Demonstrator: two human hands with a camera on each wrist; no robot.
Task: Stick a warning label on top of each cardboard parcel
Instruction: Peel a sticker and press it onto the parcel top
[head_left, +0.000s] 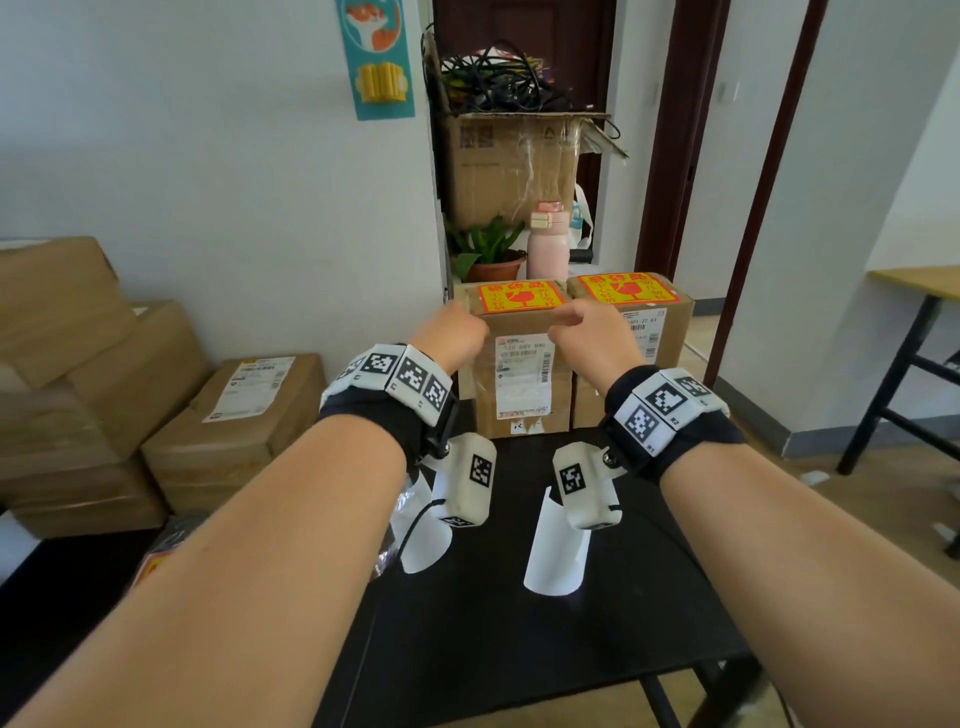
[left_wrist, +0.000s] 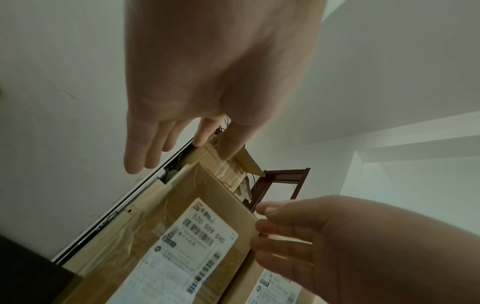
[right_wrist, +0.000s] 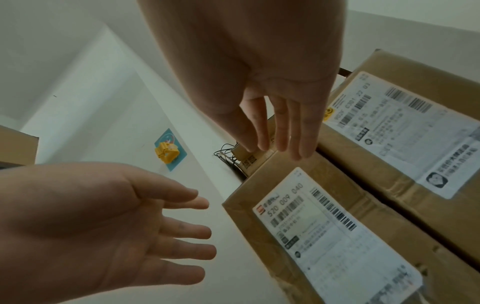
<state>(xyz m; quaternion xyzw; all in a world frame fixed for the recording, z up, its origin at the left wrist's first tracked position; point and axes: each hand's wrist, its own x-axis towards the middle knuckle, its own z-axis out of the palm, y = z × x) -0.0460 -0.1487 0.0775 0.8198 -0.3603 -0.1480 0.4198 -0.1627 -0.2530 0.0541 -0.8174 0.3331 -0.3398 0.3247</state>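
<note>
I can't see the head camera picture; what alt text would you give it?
Two bare hands, left hand and right hand, reach open-fingered to the near top edge of a cardboard parcel already bearing a red-and-yellow warning label. A second labelled parcel stands beside it on the black table.

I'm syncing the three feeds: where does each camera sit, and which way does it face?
Head: worn high, facing forward and down at two labelled parcels; both forearms show.
Left wrist: under the left hand, aimed up along the left parcel.
Right wrist: under the right hand, likewise.
Shared: the 520 009 040 shipping label and both hands.
</note>
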